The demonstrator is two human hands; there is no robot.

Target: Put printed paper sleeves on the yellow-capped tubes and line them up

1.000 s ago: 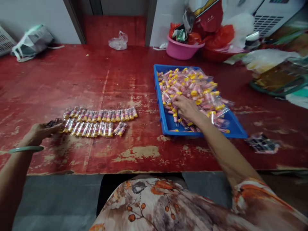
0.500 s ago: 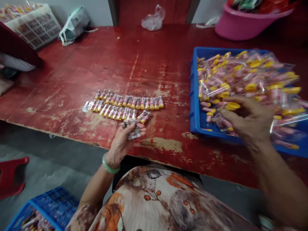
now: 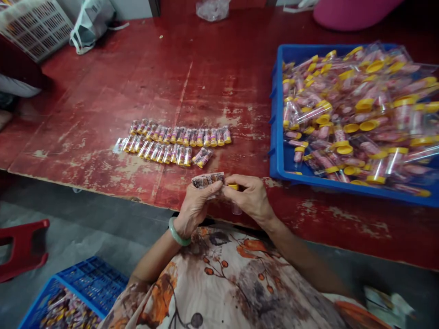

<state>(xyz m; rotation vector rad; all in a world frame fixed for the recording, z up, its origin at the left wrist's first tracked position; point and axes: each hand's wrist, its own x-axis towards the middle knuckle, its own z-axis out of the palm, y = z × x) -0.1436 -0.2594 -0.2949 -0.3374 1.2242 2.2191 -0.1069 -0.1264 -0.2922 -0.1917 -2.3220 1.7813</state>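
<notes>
My left hand, with a green bangle on the wrist, pinches a small stack of printed cards near the table's front edge. My right hand is closed on a clear tube with a yellow cap, held against the cards. Both hands meet in front of my body. Two rows of small packed tubes lie on the red table just beyond my hands. A blue tray on the right is piled with several yellow-capped tubes in clear wrappers.
A pink basin stands at the back right. A white basket and a plastic bag sit at the back left. A blue crate with packets and a red stool are on the floor, lower left.
My right hand has left the blue tray with a tube and come to my left hand. My left hand has lifted the cards toward the middle. The view has tilted down.
</notes>
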